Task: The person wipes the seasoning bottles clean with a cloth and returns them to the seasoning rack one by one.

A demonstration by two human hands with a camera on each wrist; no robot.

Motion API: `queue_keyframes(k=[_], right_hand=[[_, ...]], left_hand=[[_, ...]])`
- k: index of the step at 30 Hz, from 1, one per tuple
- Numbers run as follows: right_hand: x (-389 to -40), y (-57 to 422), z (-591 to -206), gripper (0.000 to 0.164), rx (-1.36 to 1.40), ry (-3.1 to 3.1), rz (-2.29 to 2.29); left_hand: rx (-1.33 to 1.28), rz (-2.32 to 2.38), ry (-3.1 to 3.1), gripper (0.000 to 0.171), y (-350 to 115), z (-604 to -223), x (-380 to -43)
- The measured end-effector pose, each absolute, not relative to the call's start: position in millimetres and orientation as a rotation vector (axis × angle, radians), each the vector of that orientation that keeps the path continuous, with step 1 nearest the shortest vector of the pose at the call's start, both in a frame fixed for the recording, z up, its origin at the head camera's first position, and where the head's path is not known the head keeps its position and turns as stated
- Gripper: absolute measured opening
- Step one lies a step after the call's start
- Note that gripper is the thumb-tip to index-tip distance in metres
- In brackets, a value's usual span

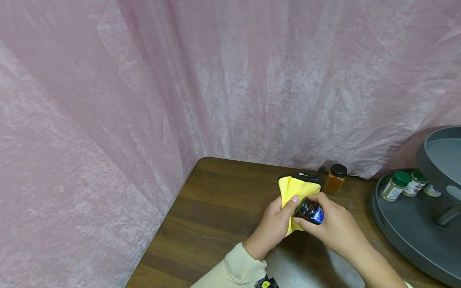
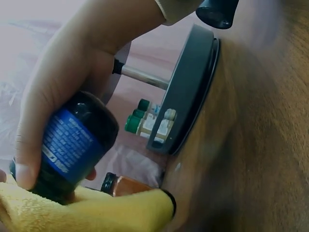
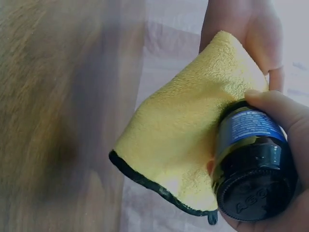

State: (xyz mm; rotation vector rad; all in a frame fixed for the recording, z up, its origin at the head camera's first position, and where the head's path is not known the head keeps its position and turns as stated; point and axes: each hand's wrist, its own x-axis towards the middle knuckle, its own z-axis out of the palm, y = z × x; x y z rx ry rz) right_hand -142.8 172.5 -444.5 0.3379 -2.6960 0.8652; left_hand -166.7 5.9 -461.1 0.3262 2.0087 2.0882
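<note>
My left hand (image 1: 270, 227) holds a yellow cloth (image 1: 297, 189) with a dark edge, its thumb lying over the fabric. In my right hand (image 1: 340, 222) is a small dark glass jar (image 1: 310, 211) with a blue label, gripped between thumb and fingers. The jar is tilted, and one end of it rests against the cloth. Seen from the right wrist, the ridged base of the jar (image 3: 256, 166) faces the camera and the cloth (image 3: 176, 130) hangs beside it. Both hands are above the wooden table, close together.
A square jar (image 1: 333, 181) of orange-brown contents with a black lid stands near the table's back edge. To the right is a grey two-tier round stand (image 1: 399, 236); green-capped spice jars (image 1: 395, 186) stand on its lower tier. Pink curtains (image 1: 252, 80) hang behind the wooden table (image 1: 212, 208).
</note>
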Motion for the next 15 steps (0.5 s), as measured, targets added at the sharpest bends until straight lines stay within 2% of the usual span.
queue_keyframes(k=[15], right_hand=[[-153.1, 188.7, -443.7, 0.061, 0.208, -2.554, 0.916]], left_hand=[[0.299, 2.068, 2.010, 0.037, 5.5, -455.2, -160.9]])
